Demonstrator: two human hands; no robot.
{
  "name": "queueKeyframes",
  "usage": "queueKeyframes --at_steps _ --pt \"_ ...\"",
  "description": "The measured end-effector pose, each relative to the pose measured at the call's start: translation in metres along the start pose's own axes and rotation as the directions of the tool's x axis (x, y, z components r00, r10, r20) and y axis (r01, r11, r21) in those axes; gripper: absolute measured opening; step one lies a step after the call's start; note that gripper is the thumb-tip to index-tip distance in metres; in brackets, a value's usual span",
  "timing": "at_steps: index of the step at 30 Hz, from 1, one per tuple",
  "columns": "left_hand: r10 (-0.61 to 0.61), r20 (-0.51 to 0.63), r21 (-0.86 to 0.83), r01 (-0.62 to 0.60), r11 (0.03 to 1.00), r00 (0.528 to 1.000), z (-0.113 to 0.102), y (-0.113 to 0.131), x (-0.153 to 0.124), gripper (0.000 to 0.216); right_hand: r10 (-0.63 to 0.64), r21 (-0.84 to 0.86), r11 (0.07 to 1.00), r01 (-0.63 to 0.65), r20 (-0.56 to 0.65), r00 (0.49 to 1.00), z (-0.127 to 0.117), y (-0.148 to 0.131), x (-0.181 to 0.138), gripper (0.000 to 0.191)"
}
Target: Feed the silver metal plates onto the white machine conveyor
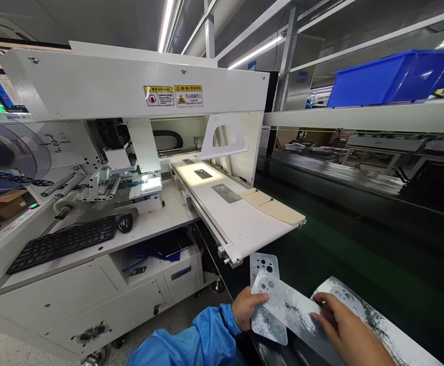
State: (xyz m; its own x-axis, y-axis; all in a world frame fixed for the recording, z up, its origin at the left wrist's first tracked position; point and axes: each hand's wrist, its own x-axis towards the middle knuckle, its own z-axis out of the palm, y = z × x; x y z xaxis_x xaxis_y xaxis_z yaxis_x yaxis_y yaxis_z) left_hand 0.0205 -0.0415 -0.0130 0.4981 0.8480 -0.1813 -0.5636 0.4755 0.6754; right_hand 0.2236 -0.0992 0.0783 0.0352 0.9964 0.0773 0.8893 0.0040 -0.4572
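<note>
My left hand (245,307), in a blue sleeve, grips the near edge of flat silver metal plates (267,295) with round holes, held just below the end of a white conveyor (245,229). My right hand (346,328) rests with bent fingers on another silver plate (378,325) that overlaps them at the lower right. On the conveyor lie a grey plate (226,193) and, further back under a bright light, a darker plate (202,174).
A white machine (130,86) with warning labels stands over the conveyor. A black keyboard (64,243) and mouse (125,222) lie on its shelf at left. A dark green belt (359,244) runs to the right. A blue bin (389,76) sits on an upper rack.
</note>
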Motion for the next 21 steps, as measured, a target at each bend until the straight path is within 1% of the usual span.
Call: queueKeyframes --at_steps 1,3,5,7,9,13,15,18,21 --pt "0.001 -0.006 -0.012 -0.001 1.0 1.0 0.0 0.0 0.001 0.053 -0.088 -0.034 0.996 0.086 -0.067 0.994 0.006 0.001 -0.001 0.033" --pt "0.008 -0.018 -0.036 -0.008 0.999 1.0 -0.001 0.0 0.003 0.052 -0.28 -0.146 0.955 0.258 -0.155 0.947 0.016 0.001 -0.004 0.029" --pt "0.008 -0.037 -0.052 -0.01 0.999 0.999 -0.002 -0.002 0.005 0.051 -0.413 -0.265 0.893 0.364 -0.16 0.897 0.023 0.0 -0.006 0.029" --pt "-0.002 -0.055 -0.057 -0.001 0.998 0.998 -0.004 -0.003 0.007 0.05 -0.477 -0.339 0.845 0.412 -0.134 0.868 0.025 -0.001 -0.006 0.029" --pt "-0.018 -0.057 -0.067 0.014 0.998 0.998 -0.006 -0.003 0.007 0.049 -0.486 -0.369 0.833 0.414 -0.127 0.865 0.024 -0.002 -0.006 0.028" --pt "-0.035 -0.064 -0.104 0.028 0.994 0.997 -0.007 -0.003 0.008 0.039 -0.411 -0.366 0.866 0.342 -0.129 0.902 0.021 0.001 -0.007 0.03" --pt "-0.039 -0.069 -0.108 0.032 0.994 0.997 -0.007 -0.003 0.007 0.035 -0.383 -0.349 0.876 0.332 -0.087 0.92 0.019 0.005 -0.007 0.032" --pt "-0.04 -0.04 -0.093 0.036 0.995 0.998 -0.007 -0.001 0.006 0.035 -0.355 -0.32 0.886 0.335 -0.004 0.935 0.015 0.011 -0.009 0.035" --pt "-0.04 -0.016 -0.081 0.038 0.996 0.999 -0.005 0.001 0.005 0.036 -0.322 -0.31 0.897 0.316 0.035 0.946 0.013 0.013 -0.01 0.037"
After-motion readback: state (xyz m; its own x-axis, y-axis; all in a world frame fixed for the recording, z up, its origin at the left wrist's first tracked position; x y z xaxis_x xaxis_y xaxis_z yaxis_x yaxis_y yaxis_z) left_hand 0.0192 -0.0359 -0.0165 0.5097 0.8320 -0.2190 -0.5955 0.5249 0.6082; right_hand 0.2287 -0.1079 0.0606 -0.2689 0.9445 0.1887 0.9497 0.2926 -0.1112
